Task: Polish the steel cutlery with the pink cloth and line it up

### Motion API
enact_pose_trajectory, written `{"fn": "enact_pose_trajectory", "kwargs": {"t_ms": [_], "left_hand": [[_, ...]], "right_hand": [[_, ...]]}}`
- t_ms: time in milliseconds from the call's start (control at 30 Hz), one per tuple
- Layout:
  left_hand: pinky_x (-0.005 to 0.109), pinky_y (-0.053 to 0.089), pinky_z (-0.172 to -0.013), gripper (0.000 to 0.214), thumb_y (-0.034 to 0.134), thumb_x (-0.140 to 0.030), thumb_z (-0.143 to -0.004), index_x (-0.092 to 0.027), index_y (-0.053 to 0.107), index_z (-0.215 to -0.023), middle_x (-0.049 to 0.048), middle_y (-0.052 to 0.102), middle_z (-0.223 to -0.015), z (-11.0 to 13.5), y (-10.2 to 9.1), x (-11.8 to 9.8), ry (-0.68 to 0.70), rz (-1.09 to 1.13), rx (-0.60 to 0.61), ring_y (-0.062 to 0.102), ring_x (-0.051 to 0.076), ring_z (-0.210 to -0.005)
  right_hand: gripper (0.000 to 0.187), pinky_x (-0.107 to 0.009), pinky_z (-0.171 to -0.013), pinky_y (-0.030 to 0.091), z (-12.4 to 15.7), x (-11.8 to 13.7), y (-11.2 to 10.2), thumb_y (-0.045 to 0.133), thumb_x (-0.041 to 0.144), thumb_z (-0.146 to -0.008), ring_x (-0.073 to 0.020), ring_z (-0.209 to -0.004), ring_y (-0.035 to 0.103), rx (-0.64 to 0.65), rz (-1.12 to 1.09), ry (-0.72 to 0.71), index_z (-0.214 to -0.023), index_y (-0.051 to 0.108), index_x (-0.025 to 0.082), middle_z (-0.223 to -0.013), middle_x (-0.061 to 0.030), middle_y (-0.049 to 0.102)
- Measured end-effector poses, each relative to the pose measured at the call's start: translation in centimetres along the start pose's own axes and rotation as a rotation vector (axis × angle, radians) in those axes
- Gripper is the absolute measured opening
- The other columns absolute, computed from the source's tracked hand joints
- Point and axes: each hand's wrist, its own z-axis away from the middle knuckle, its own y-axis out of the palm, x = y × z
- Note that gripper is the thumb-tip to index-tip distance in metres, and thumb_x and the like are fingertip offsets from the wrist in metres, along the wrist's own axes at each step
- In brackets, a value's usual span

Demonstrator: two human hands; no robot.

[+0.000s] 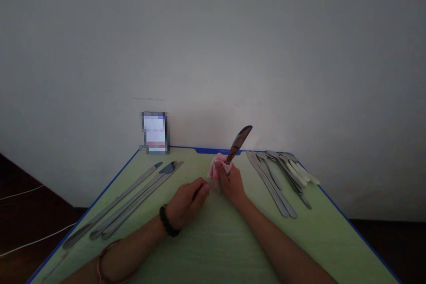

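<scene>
My right hand (231, 184) is closed around a pink-and-white cloth (218, 162), which wraps a table knife (239, 142). The knife's blade sticks up out of the cloth, tilted to the upper right. To the lower left of it, my left hand (188, 202) is closed, its thumb pressed to the fingers, in line with the knife's handle. The handle is mostly hidden by the cloth and my fingers; my left hand appears to grip its end.
Three long metal pieces of cutlery (133, 195) lie on the left of the green table (206, 248). At right are metal knives (269, 186), several other utensils (279, 164) and white-handled pieces (296, 173). A blurred phone (155, 133) leans on the wall at the back left.
</scene>
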Motion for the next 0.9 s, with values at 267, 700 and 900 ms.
{"fn": "enact_pose_trajectory", "kwargs": {"t_ms": [267, 700, 900], "left_hand": [[0.021, 0.022, -0.034, 0.063, 0.029, -0.075, -0.079, -0.018, 0.05, -0.061, -0.0036, 0.044, -0.037, -1.9, -0.5, 1.6, -0.437, 0.821, 0.015, 0.037, 0.01, -0.031], [0.021, 0.029, -0.04, 0.033, 0.059, -0.041, -0.077, -0.015, 0.053, -0.057, -0.0009, 0.051, -0.037, -0.9, -0.6, 2.0, -0.327, 1.068, 0.414, 0.042, 0.009, -0.034], [0.023, 0.025, -0.037, 0.035, 0.048, -0.04, -0.081, -0.02, 0.045, -0.052, -0.0029, 0.042, -0.03, -0.4, -0.7, 1.3, -0.324, 1.133, 0.553, 0.034, 0.01, -0.03]], "right_hand": [[0.025, -0.036, -0.089, 0.038, -0.3, -2.0, 0.4, 0.05, 0.03, -0.088, -0.022, -0.099, 0.057, -0.081, 0.231, -0.25, -0.105, 0.066, 0.022, -0.104, -0.0075, 0.068], [0.031, -0.041, -0.105, 0.02, 0.3, -1.4, 0.6, 0.053, 0.018, -0.088, -0.0205, -0.117, 0.045, 0.088, 0.576, -0.287, -0.114, 0.064, 0.032, -0.121, -0.0006, 0.063], [0.05, -0.043, -0.103, 0.024, -0.2, -2.2, 0.3, 0.045, 0.001, -0.079, -0.0238, -0.116, 0.044, -0.091, 0.639, -0.114, -0.12, 0.061, 0.027, -0.118, -0.0062, 0.061]]}}
